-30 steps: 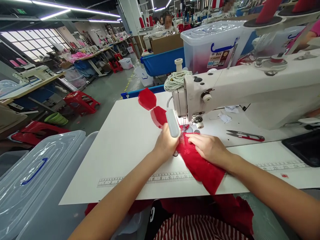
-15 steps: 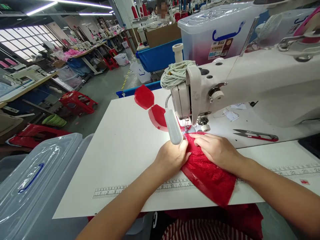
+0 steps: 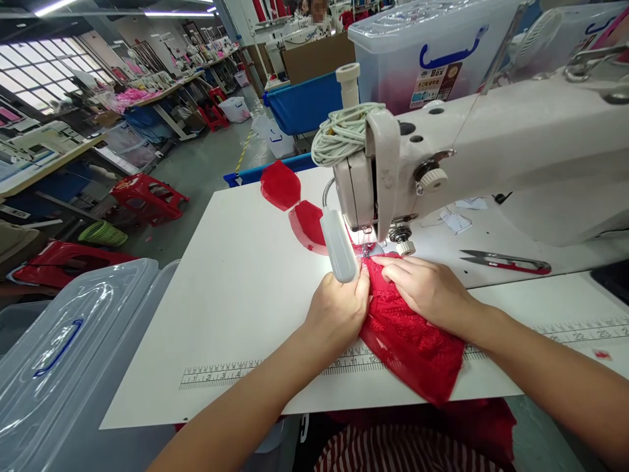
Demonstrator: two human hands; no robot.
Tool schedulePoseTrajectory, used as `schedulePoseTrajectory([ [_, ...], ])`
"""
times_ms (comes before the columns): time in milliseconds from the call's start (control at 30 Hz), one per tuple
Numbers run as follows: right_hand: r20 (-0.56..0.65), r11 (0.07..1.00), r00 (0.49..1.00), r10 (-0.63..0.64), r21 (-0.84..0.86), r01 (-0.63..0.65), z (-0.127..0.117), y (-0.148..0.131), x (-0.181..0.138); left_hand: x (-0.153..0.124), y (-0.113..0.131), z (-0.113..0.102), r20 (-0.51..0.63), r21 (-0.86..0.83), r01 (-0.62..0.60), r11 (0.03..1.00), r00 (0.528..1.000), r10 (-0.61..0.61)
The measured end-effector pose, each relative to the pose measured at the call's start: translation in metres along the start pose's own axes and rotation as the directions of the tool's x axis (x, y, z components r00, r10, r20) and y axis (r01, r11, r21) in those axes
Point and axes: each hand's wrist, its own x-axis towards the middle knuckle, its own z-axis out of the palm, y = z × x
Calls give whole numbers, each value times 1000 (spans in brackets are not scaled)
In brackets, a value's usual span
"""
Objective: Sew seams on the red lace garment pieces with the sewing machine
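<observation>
Red lace cloth (image 3: 410,334), top edge beneath the sewing machine (image 3: 472,121), bulk in front of it. Left hand (image 3: 339,305) pinches the edge; right hand (image 3: 430,288) lies on top, grip I can't tell. Stitching partway, I judge; two red pieces (image 3: 280,185) left of machine, finished or not unclear.

We hold red lace fabric (image 3: 410,344) up to the presser foot (image 3: 365,250) of a white sewing machine (image 3: 452,147).
Our left hand (image 3: 339,307) grips the fabric's left edge just below a pale gooseneck lamp (image 3: 339,246), while our right hand (image 3: 435,292) lies palm down over its upper right part. Past the left hand, two red fabric pieces (image 3: 280,185) rest on the white table (image 3: 236,275); to the right lie thread snips (image 3: 511,262). A printed ruler scale (image 3: 216,375) runs along the near side, partly under the lace.
</observation>
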Motion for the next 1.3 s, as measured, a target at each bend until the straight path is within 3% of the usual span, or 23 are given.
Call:
schedulePoseTrajectory([
  [1300,25,997,998,51,-60,-49,-2,-1,6,4,-2,0,84,-77,48,996,996,-41],
])
